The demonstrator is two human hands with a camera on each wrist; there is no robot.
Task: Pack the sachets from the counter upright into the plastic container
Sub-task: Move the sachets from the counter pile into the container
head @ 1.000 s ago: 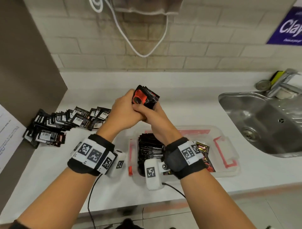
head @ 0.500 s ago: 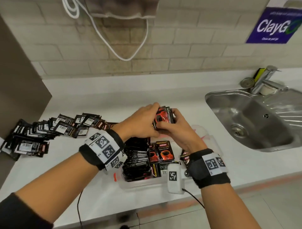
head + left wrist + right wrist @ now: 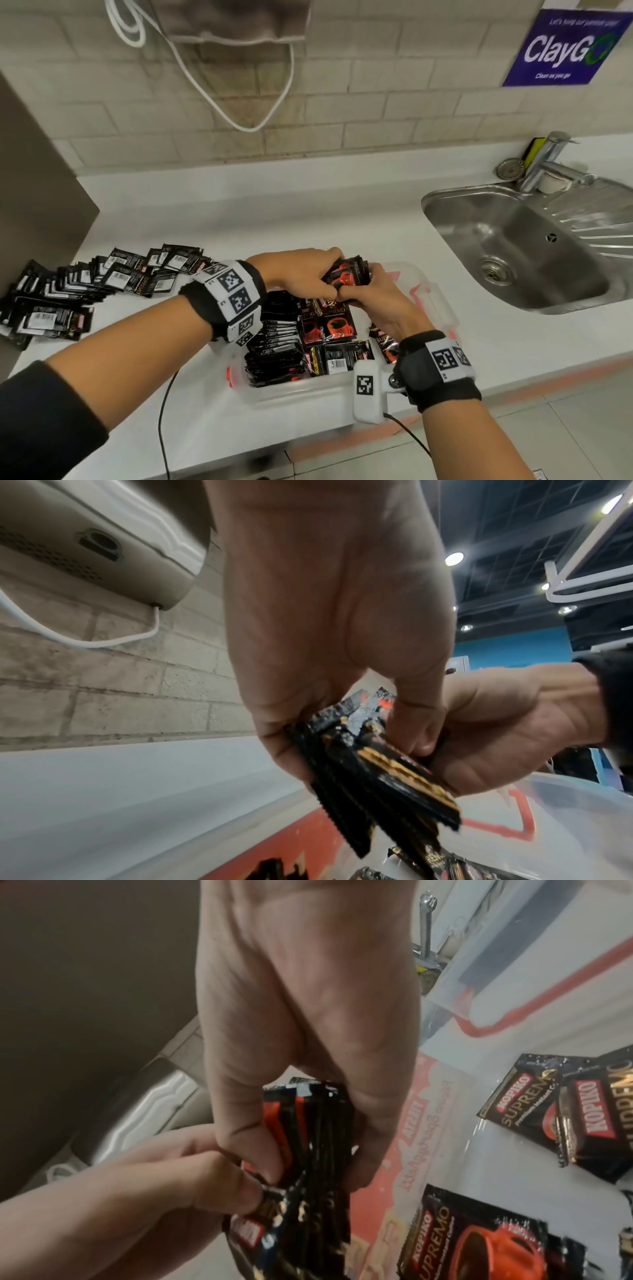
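Observation:
Both hands hold one bundle of black and red coffee sachets (image 3: 349, 277) just above the far side of the clear plastic container (image 3: 442, 300). My left hand (image 3: 322, 274) grips the bundle from the left and my right hand (image 3: 366, 285) grips it from the right. In the left wrist view the bundle (image 3: 377, 777) hangs edge-down from the left hand (image 3: 342, 723). In the right wrist view the right hand (image 3: 308, 1137) clamps the bundle (image 3: 318, 1150). A row of upright sachets (image 3: 274, 346) fills the container's left side. Loose sachets (image 3: 329, 325) lie flat in its middle.
A spread pile of sachets (image 3: 85, 287) lies on the white counter at the left, beside a brown side panel (image 3: 34, 164). A steel sink (image 3: 513, 246) with a tap (image 3: 548, 161) is at the right. A white cable (image 3: 239, 120) hangs down the brick wall.
Both hands have lowered the sachet bundle from chest height down to just over the container, still gripping it together.

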